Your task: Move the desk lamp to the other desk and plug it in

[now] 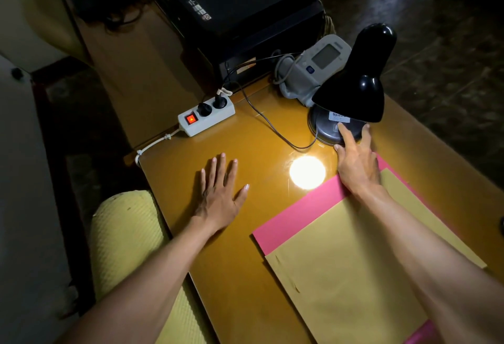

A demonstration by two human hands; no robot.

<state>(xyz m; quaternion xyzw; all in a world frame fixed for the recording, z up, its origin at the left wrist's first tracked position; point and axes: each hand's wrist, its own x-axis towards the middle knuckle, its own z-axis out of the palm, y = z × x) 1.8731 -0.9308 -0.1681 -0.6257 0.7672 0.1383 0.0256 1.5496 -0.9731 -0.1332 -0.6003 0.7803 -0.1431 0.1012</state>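
A black desk lamp (357,79) stands lit at the far right of the glossy brown desk (245,248), and its round grey base (326,129) sits under the shade. My right hand (356,157) rests against the base, its index finger pressed on top and the other fingers around the front edge. The lamp's thin dark cord (268,122) runs across the desk to a plug in a white power strip (206,117) whose red switch glows. My left hand (219,192) lies flat on the desk, fingers spread, holding nothing.
A grey blood pressure monitor (317,67) sits right behind the lamp. A pink folder (294,212) with a tan envelope (346,272) on it lies at front right. A black box (234,2) stands at the back. A yellow cushioned chair (128,248) is on the left.
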